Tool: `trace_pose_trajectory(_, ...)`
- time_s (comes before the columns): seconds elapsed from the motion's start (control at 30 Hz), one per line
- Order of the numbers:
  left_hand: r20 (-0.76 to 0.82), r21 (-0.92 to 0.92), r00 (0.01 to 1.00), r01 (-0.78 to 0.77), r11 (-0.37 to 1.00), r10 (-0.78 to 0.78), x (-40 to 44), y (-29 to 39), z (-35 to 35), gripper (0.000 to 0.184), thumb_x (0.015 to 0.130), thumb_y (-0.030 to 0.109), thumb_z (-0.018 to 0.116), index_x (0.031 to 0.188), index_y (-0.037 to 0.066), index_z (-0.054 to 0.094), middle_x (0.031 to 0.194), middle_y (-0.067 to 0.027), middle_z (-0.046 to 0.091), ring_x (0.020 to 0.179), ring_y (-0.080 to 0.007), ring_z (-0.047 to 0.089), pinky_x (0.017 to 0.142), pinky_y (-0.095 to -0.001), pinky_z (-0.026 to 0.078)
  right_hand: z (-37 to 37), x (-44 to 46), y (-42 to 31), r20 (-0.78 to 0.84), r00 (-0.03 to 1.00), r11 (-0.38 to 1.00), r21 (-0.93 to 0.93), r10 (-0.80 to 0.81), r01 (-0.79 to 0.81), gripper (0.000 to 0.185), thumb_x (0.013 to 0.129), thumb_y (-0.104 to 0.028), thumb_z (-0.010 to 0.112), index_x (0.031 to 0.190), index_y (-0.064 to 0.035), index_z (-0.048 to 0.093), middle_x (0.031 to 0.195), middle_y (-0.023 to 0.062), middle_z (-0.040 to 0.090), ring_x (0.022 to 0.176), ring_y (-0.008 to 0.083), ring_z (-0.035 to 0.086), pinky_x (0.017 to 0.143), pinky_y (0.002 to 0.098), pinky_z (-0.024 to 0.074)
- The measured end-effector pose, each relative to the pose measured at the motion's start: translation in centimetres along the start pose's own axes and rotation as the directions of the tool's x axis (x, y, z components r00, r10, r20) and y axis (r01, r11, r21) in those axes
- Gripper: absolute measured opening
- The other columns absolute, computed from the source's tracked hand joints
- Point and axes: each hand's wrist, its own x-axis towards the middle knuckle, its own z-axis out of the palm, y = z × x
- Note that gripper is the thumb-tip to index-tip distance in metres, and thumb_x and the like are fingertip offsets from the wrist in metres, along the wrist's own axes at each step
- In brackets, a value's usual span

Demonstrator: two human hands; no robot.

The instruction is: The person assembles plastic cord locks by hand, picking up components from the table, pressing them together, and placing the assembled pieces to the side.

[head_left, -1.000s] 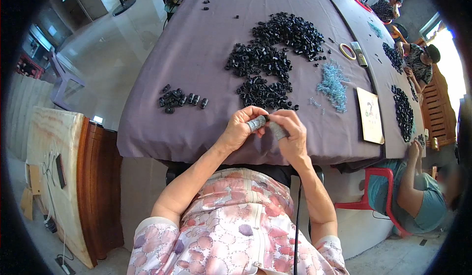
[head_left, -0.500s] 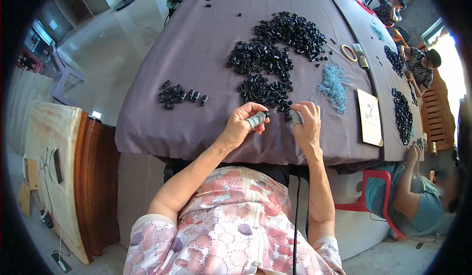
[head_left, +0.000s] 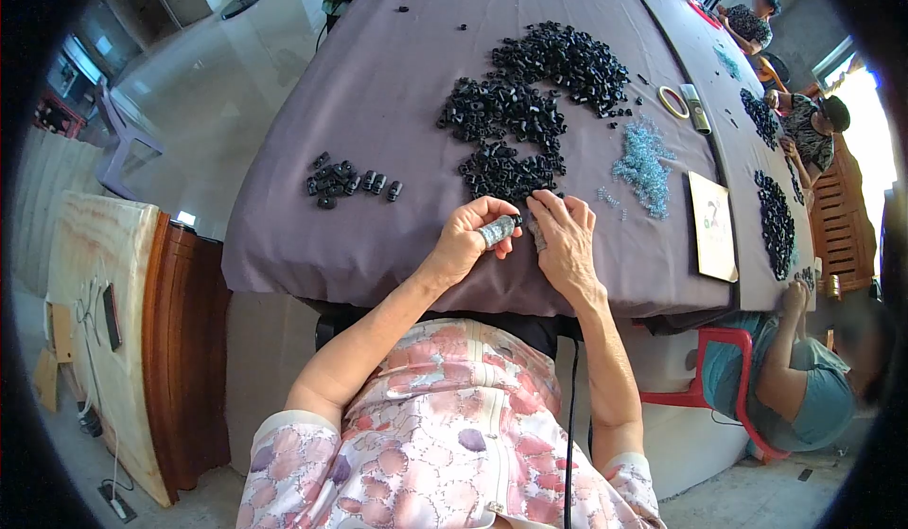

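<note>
Above the table's near edge, my left hand (head_left: 468,238) pinches a small black part (head_left: 516,220) between its thumb and fingers. Grey wrapping covers the thumb. My right hand (head_left: 565,240) lies just to the right, fingers stretched and slightly apart, tips at the near end of a heap of small black parts (head_left: 511,165). Its thumb, also wrapped, is partly hidden. Several black pieces in a small group (head_left: 345,184) sit to the left, some joined end to end. Right of the heap lies a pile of tiny clear-blue pieces (head_left: 643,169).
A purple-grey cloth (head_left: 312,245) covers the table. A tape roll (head_left: 673,103), a small tube (head_left: 695,110) and a card with a drawing (head_left: 711,226) lie at right. A co-worker in teal (head_left: 818,392) sits beside a red chair (head_left: 700,368). A wooden cabinet (head_left: 189,359) stands at left.
My right hand has moved left, toward my left hand, from between the black heap and the blue pieces, and its fingers have spread. My left hand keeps the black part almost still.
</note>
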Motion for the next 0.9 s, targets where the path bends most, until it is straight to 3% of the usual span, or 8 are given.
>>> trace_pose_trajectory(0.13, 0.006, -0.011, 1.000, -0.004, 1.000, 0.004, 0.02, -0.05, -0.07, 0.014, 0.088, 0.002, 0.049, 0.101, 0.001, 0.054, 0.086, -0.0107, 0.060, 0.064, -0.0096, 0.057, 0.059, -0.0212, 0.049, -0.81, -0.18, 0.36, 0.017, 1.000, 0.999, 0.046, -0.023, 0.022, 0.043, 0.057, 0.002, 0.054, 0.098, -0.0059, 0.059, 0.107, 0.0037, 0.053, 0.099, 0.0277, 0.043, 0.088, 0.0384, 0.0319)
trace_pose_trajectory(0.23, 0.004, -0.027, 1.000, 0.004, 1.000, -0.004, 0.08, -0.07, -0.15, 0.014, 0.088, 0.002, 0.049, 0.101, 0.001, 0.054, 0.086, -0.0109, 0.060, 0.064, -0.0096, 0.058, 0.058, -0.0213, 0.049, -0.30, -0.40, 1.01, -0.059, 0.998, 0.990, 0.137, 0.030, -0.022, 0.043, 0.054, 0.004, 0.053, 0.096, -0.0064, 0.059, 0.103, 0.0055, 0.053, 0.098, 0.0283, 0.043, 0.086, 0.0386, 0.0324)
trace_pose_trajectory(0.43, -0.006, -0.010, 1.000, 0.005, 1.000, -0.006, 0.01, 0.08, 0.00, 0.015, 0.087, 0.002, 0.049, 0.101, 0.002, 0.054, 0.086, -0.0109, 0.061, 0.064, -0.0093, 0.058, 0.058, -0.0217, 0.048, -0.28, 0.02, 0.56, -0.068, 0.997, 0.998, 0.053, 0.037, -0.034, 0.045, 0.053, 0.004, 0.051, 0.095, -0.0083, 0.059, 0.097, 0.0060, 0.052, 0.096, 0.0285, 0.043, 0.084, 0.0386, 0.0328)
trace_pose_trajectory(0.73, -0.006, 0.009, 1.000, 0.000, 1.000, 0.000, 0.05, 0.05, 0.03, 0.015, 0.087, 0.001, 0.049, 0.101, 0.001, 0.053, 0.086, -0.0105, 0.061, 0.064, -0.0090, 0.058, 0.058, -0.0212, 0.048, -0.09, -0.33, 0.99, -0.098, 0.992, 0.992, 0.099, 0.084, -0.074, 0.049, 0.053, 0.004, 0.052, 0.099, -0.0101, 0.059, 0.102, 0.0056, 0.051, 0.098, 0.0291, 0.042, 0.085, 0.0391, 0.0324)
trace_pose_trajectory(0.9, -0.001, 0.004, 1.000, 0.000, 1.000, 0.000, 0.04, -0.04, -0.05, 0.015, 0.087, 0.001, 0.049, 0.101, 0.001, 0.053, 0.086, -0.0104, 0.061, 0.064, -0.0089, 0.058, 0.058, -0.0213, 0.049, -0.06, 0.03, 0.24, -0.062, 0.997, 0.999, 0.003, 0.054, -0.054, 0.043, 0.059, 0.002, 0.056, 0.100, -0.0100, 0.059, 0.111, 0.0083, 0.049, 0.107, 0.0308, 0.039, 0.092, 0.0422, 0.0292)
